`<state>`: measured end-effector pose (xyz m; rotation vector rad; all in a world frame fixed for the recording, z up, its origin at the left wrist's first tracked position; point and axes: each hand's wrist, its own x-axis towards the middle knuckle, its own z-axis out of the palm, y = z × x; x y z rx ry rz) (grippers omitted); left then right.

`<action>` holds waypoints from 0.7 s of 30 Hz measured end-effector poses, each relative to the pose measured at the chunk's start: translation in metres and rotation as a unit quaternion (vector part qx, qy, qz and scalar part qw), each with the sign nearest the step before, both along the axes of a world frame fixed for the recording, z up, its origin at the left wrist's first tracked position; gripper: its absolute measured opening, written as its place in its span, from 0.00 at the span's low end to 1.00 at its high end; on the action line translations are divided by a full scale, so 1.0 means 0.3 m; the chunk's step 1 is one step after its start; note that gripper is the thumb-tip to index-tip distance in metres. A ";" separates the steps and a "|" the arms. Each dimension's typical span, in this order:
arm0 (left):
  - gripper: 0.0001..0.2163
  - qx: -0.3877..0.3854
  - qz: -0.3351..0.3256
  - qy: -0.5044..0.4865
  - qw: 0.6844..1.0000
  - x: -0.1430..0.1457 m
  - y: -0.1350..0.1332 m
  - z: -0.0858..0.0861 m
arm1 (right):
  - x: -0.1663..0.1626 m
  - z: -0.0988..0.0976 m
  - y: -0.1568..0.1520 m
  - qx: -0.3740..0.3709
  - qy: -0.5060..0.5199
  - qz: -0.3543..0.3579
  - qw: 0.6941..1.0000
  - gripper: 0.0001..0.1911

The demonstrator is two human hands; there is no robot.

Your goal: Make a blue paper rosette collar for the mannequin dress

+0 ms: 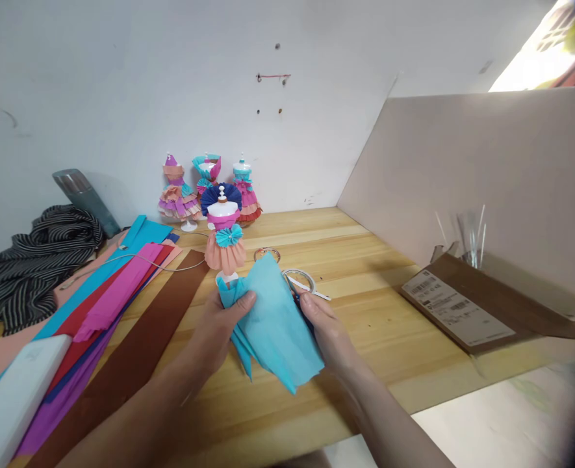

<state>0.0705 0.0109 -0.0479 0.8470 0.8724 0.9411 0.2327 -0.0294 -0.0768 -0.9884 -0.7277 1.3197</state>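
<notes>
A sheet of turquoise crepe paper (280, 318) hangs over the middle of the table, partly folded at its left side. My left hand (226, 325) is closed on its left edge, thumb on top. At the paper's right edge, my right hand (329, 328) is closed round scissors (308, 317); their dark handle shows beside the paper and my fingers hide the rest. Just beyond stands a small white mannequin (222, 209) in a peach paper skirt with a turquoise rosette and a dark blue fan collar. A roll of white tape (301, 279) lies behind the scissors.
Several dressed mannequins, one in a pink skirt (245, 195), stand by the wall. Coloured paper strips (121, 286), a white box (19, 383) and striped cloth (48, 253) lie left. Another tape ring (268, 253) lies centrally. A cardboard box (501, 305) sits right.
</notes>
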 end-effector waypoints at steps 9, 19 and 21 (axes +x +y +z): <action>0.16 -0.002 -0.004 0.007 1.000 0.001 0.005 -0.011 | 0.003 -0.011 0.004 -0.015 0.022 0.019 0.999 0.19; 0.16 -0.014 -0.001 0.004 1.000 0.006 0.000 -0.006 | -0.004 0.000 0.007 0.008 0.032 0.045 0.998 0.19; 0.16 -0.021 -0.002 0.003 1.000 0.006 0.000 -0.005 | -0.003 0.004 0.007 0.012 0.027 0.051 0.998 0.18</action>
